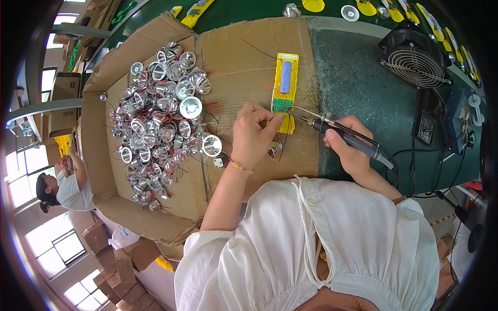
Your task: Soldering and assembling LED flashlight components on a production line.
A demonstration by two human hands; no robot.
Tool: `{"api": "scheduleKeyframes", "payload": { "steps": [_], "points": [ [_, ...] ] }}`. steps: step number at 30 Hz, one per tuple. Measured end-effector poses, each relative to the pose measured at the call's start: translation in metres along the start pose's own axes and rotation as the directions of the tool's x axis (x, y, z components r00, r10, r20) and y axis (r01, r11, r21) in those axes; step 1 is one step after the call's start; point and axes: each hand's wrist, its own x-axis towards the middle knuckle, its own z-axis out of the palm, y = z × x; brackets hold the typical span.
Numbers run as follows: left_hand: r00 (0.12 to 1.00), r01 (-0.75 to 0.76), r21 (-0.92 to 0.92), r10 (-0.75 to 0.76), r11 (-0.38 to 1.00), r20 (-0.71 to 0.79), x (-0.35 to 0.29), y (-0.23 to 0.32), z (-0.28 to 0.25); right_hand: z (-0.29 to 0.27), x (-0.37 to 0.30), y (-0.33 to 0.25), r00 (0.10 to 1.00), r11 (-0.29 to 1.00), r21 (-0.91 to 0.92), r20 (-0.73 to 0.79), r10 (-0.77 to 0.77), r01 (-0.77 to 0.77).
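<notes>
A yellow plastic housing [291,89] lies on the cardboard in front of me, with a blue cylindrical battery [286,78] and a green circuit board [281,105] in it. My left hand [254,127] is closed in a pinch at the board's lower left edge; what its fingertips hold is too small to make out. My right hand [353,147] grips a black soldering iron [358,145] like a pen. A thin curved metal tube [306,111] fixed to the iron reaches the board. Partly hidden, a silver reflector [274,151] lies just below the left fingers, near thin dark wires.
A cut-open cardboard box [101,155] on the left holds a heap of silver reflectors [166,103] with thin wires. A black fan [415,59] with a wire grille stands far right, near a black tray [426,122] and cables. Yellow housings line the far edge. Another person [70,189] works at left.
</notes>
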Motion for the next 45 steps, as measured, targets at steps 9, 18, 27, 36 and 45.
{"api": "scheduleKeyframes", "payload": {
  "steps": [9, 18, 27, 36, 45],
  "points": [
    [1.000, 0.016, -0.007, -0.016, 1.000, 0.011, 0.000, -0.002, -0.001, -0.003, -0.003, -0.005, 0.992, 0.987, 0.155, -0.107, 0.066, -0.049],
    [1.000, 0.009, 0.013, -0.009, 1.000, 0.014, 0.001, -0.002, -0.001, -0.001, -0.003, -0.001, 0.996, 0.994, 0.097, -0.063, 0.058, -0.052],
    [1.000, 0.006, 0.008, -0.006, 1.000, 0.025, 0.001, -0.002, -0.002, 0.003, -0.004, 0.002, 0.995, 0.987, 0.151, -0.073, 0.061, -0.049],
    [1.000, -0.010, 0.011, 0.010, 1.000, 0.023, 0.002, -0.005, -0.002, 0.003, -0.004, 0.000, 0.997, 0.991, 0.123, -0.044, 0.063, -0.057],
    [0.974, -0.066, 0.059, 0.077, 0.996, -0.214, -0.015, -0.005, 0.002, -0.002, -0.005, 0.001, 0.995, 0.988, 0.140, -0.066, 0.075, -0.065]
  ]
}}
